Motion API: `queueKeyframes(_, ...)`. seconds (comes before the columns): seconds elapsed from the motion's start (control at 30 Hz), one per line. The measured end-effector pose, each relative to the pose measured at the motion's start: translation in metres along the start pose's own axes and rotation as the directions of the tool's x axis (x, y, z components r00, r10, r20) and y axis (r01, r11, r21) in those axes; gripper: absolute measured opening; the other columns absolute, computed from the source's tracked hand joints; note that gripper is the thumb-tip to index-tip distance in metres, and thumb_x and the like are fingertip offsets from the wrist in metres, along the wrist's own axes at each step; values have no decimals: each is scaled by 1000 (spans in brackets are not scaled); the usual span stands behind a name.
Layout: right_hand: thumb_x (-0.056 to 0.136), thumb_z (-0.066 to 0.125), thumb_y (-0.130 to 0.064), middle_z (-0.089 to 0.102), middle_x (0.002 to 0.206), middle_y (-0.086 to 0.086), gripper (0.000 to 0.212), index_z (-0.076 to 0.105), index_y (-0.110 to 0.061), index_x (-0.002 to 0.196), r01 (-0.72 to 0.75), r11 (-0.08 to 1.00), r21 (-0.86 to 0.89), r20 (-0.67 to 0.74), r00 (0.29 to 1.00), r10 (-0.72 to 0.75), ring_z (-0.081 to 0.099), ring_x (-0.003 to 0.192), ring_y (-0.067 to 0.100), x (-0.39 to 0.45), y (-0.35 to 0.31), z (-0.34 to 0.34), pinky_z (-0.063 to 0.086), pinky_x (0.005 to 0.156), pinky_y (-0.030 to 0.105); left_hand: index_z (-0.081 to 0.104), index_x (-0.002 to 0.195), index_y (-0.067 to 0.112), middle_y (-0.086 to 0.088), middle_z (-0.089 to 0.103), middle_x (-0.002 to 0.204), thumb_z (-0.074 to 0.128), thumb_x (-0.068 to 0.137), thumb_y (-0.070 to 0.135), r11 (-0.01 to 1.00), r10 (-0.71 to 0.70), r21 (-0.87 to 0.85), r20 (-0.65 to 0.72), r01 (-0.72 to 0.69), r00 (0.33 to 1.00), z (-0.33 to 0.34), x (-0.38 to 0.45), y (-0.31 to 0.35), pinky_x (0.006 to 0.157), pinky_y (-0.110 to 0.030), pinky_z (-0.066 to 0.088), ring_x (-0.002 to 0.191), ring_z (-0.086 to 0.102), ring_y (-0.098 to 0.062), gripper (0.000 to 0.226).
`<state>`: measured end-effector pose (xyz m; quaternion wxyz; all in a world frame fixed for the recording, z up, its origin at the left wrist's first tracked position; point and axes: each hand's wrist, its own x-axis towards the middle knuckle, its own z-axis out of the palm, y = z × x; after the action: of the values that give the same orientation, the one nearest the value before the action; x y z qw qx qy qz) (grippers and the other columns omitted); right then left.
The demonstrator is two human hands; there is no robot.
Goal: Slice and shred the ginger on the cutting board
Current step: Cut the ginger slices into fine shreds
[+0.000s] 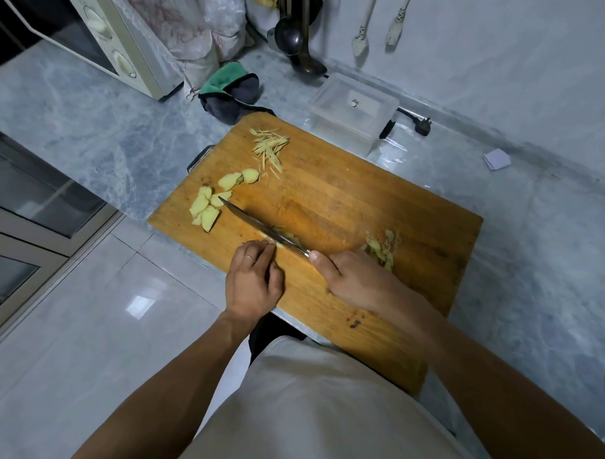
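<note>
A wooden cutting board [344, 193] lies on the grey counter. My right hand [351, 279] grips the handle of a knife [260, 229], its blade angled toward the board's left side. My left hand [253, 279] holds down a small stack of ginger [287, 237] with curled fingertips right against the blade. Several ginger slices [207, 208] lie at the board's left edge. A pile of ginger shreds [269, 148] sits at the far end. Ginger peelings [382, 249] lie beside my right hand.
A clear plastic container [353, 110] stands behind the board, with a black plug [421, 125] beside it. A green and grey cloth [229, 92] and a microwave [123, 43] are at the back left. Ladles [292, 34] hang on the wall.
</note>
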<state>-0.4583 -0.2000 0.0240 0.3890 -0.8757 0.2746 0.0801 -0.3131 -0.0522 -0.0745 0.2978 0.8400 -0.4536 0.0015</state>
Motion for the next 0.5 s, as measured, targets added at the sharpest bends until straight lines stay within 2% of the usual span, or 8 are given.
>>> queueKeyframes(0.27, 103, 24, -61, 62, 63, 8, 71, 53, -12, 60, 7, 999, -48, 15, 1000, -6, 61, 61, 24, -1, -4, -2, 52, 65, 43, 67, 118, -4, -16, 64, 114, 48, 89, 18, 1000, 21, -8, -13, -21, 1000, 0, 1, -1, 87, -39, 50, 109, 56, -33, 41)
queueKeyframes(0.5, 106, 27, -55, 50, 56, 8, 69, 45, -13, 55, -13, 999, -33, 32, 999, 14, 51, 54, 24, -2, -13, 1, 38, 57, 35, 70, 113, -4, -16, 65, 109, 48, 88, 18, 1000, 10, -10, -62, -11, 998, 2, 2, 1, 84, -36, 48, 107, 57, -32, 39)
